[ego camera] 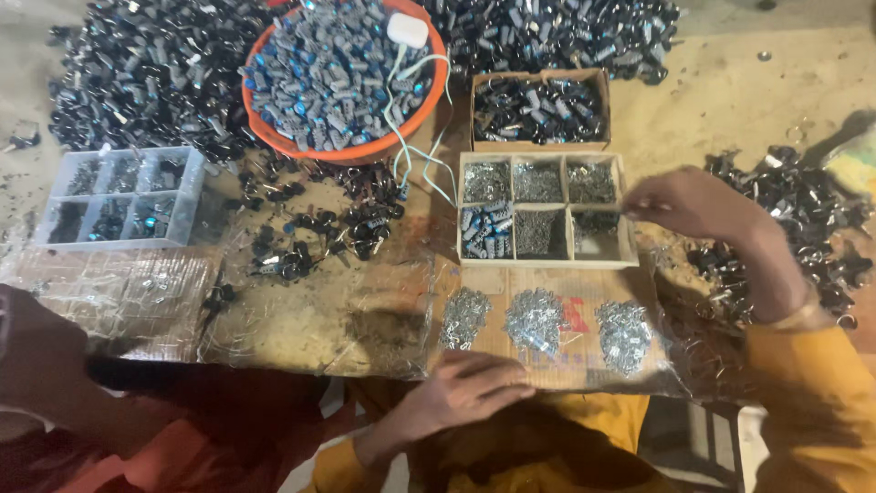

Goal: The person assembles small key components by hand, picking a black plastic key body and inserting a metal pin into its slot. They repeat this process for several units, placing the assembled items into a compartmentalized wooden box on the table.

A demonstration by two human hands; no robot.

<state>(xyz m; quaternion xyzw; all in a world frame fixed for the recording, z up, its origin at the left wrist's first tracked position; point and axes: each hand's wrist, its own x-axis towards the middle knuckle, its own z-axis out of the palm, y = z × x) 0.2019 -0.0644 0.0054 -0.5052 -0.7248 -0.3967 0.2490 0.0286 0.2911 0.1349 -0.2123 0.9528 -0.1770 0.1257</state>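
Note:
My right hand [695, 203] reaches to the right edge of a wooden compartment tray [630, 260], fingertips pinched together at the upper right cell; whether a small part sits between them is not visible. My left hand [470, 388] rests palm down at the near edge of a flat cardboard sheet [497, 278] under clear plastic. On that sheet lie three small heaps of silvery metal parts [535, 321]. The tray's cells hold tiny metal pieces, and one cell holds blue and grey cylinders [485, 230].
An orange basin [429, 100] of blue-grey cylinders with a white charger and cable [408, 30] stands at the back. A cardboard box [540, 110], a grey plastic organiser [119, 196] and large piles of black parts [146, 64] surround it. More black parts [803, 228] lie at right.

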